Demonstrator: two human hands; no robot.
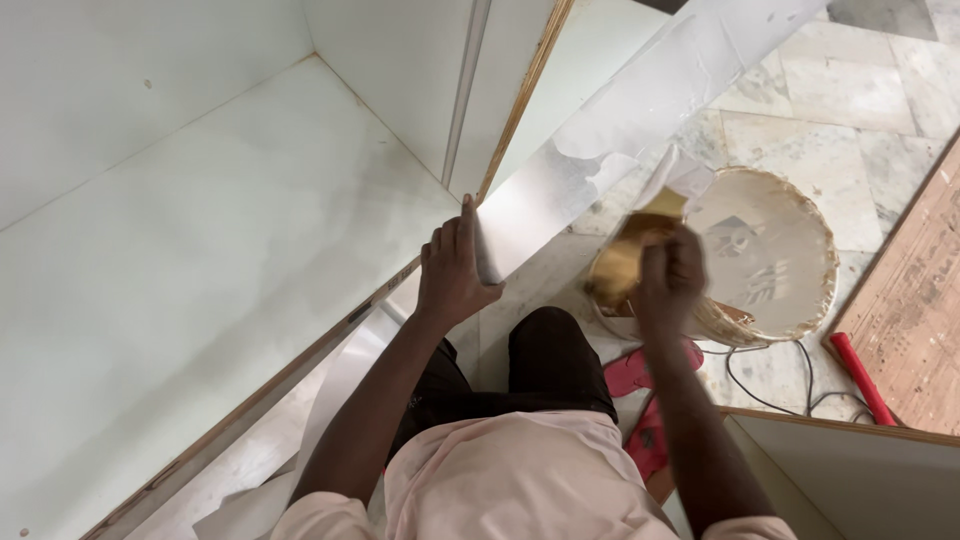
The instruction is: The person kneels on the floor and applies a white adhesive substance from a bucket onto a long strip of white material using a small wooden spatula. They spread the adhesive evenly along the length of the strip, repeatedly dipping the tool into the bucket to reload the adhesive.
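While the big white cabinet [200, 280] fills the left side, with its flat white panel lying wide and its brown wooden edge running down toward the bottom, the person's left arm reaches up from the pink shirt [500, 480] beside it. That arm is bent a little and points up and away. The left hand [455, 265] sits at the top corner of the cabinet edge, its back turned to the camera. Its fingers [466, 215] are curled around the end of a long silver-white strip [610, 130], gripping it tight. The strip runs from this hand up and to the right, across the stone floor [850, 120], and its skin looks torn in patches. Below the hands, dark trousers cover one bent knee, and red sandals [640, 400] lie on the floor beside it. Further right, the right arm goes straight up from the shirt. The right hand [670, 275] is closed in a fist around a yellow-brown thing [625, 260], which is blurry, so what it is cannot be told. This hand hangs over a round white bucket [770, 260] with a messy rim. A thin black cord lies on the floor near it. A red handle [860, 378] lies at the far right, next to a brown board [915, 300].
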